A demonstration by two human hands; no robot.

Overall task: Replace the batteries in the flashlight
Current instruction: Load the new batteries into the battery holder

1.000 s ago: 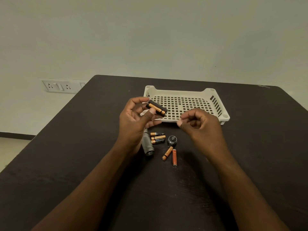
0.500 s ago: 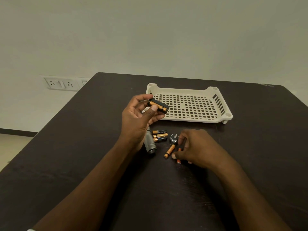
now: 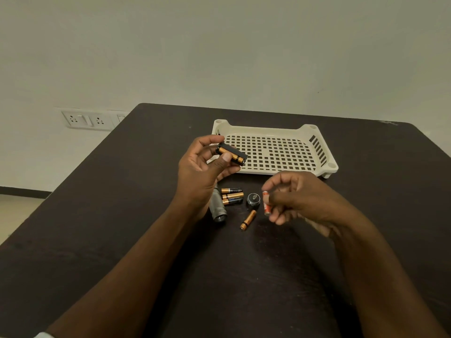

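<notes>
Since half a second ago the right hand (image 3: pixel 296 198) has lifted off the table with the red battery (image 3: pixel 266 202), which lay beside the loose copper battery (image 3: pixel 248 219) before; that one now lies alone, slanted, just below centre frame. The right hand's thumb and curled fingers pinch the red battery, which stands nearly upright at the hand's left edge, above the tabletop. Up and to the left, the left hand (image 3: pixel 202 167) holds the black battery holder (image 3: pixel 231 155) between thumb and fingertips, a copper-and-black cell showing in it, in front of the near left corner of the white perforated tray (image 3: pixel 317 132). Under the left hand the grey flashlight body (image 3: pixel 218 208) lies on the dark table (image 3: pixel 122 215), its open end toward the bottom of the frame. Just right of it three copper-and-black batteries (image 3: pixel 231 196) lie side by side, then the round black end cap (image 3: pixel 253 199), close to the red battery. A wall socket plate (image 3: pixel 87 120) sits at the left of the frame.
</notes>
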